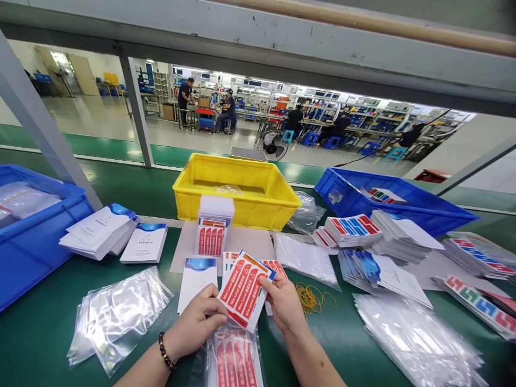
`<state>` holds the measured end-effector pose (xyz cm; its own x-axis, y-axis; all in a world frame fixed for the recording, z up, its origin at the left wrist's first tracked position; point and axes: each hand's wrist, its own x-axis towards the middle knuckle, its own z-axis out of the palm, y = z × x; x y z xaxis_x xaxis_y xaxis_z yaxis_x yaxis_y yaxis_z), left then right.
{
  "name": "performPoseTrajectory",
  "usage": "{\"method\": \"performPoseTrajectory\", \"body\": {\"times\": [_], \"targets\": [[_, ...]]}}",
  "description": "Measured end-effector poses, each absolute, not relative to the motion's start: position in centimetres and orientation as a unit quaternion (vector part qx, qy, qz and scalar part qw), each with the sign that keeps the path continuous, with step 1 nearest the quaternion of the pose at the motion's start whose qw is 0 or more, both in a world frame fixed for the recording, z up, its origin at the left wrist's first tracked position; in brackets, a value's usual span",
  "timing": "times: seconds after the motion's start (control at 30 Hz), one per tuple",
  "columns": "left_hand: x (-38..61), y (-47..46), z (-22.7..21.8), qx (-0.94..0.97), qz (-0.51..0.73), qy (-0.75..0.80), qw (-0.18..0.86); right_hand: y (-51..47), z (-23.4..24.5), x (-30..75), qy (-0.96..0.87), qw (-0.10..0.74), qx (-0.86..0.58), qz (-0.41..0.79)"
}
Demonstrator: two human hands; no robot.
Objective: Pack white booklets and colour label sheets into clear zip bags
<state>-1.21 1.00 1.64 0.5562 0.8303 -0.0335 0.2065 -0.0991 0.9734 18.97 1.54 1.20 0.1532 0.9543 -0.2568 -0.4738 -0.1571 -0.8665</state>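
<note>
My right hand (288, 307) pinches a small fan of sticker sheets (244, 290), printed with red level labels, by their upper right side. At the lower left edge of these sheets, my left hand (198, 324) has its fingers closed on them. Below both hands lies a clear plastic bag (236, 357) with red sticker sheets inside. Just beyond my left hand is a white and blue booklet (197, 279), partly covered. More sticker sheets (278, 267) lie behind the held ones. A filled stack with red labels (211, 239) leans upright against the yellow bin.
Booklet stacks (144, 243) and clear bags (121, 317) lie at left, near a blue bin (36, 242). Behind stands a yellow bin (237, 207). Rubber bands (310, 298), empty bags (415, 338), sticker stacks (355, 231) and another blue bin (403, 207) occupy the right.
</note>
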Motion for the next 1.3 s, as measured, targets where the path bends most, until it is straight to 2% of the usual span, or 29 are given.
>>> {"method": "performPoseTrajectory", "body": {"times": [0.37, 0.53, 0.63, 0.7, 0.9, 1.07, 1.3], "targets": [[-0.5, 0.8, 1.2, 0.603, 0.329, 0.387, 0.616, 0.4, 0.9, 17.7, -0.4, 0.513, -0.461, 0.603], [-0.5, 0.8, 1.0, 0.588, 0.356, 0.416, 0.595, -0.1, 1.4, 18.0, -0.618, 0.382, -0.469, 0.503], [-0.5, 0.8, 1.1, 0.569, 0.371, 0.421, 0.601, -0.3, 1.5, 18.2, -0.66, 0.301, -0.441, 0.528], [-0.4, 0.8, 1.3, 0.551, 0.381, 0.42, 0.613, -0.5, 1.5, 18.1, -0.648, 0.277, -0.457, 0.543], [-0.3, 0.7, 1.9, 0.465, 0.307, 0.434, 0.708, -0.4, 1.6, 18.2, -0.582, 0.339, -0.486, 0.557], [-0.2, 0.6, 2.0, 0.493, 0.296, 0.472, 0.668, -0.4, 1.8, 18.0, -0.555, 0.335, -0.502, 0.572], [0.0, 0.4, 2.3, 0.526, 0.277, 0.479, 0.646, -0.5, 1.7, 17.4, -0.594, 0.336, -0.516, 0.518]]}}
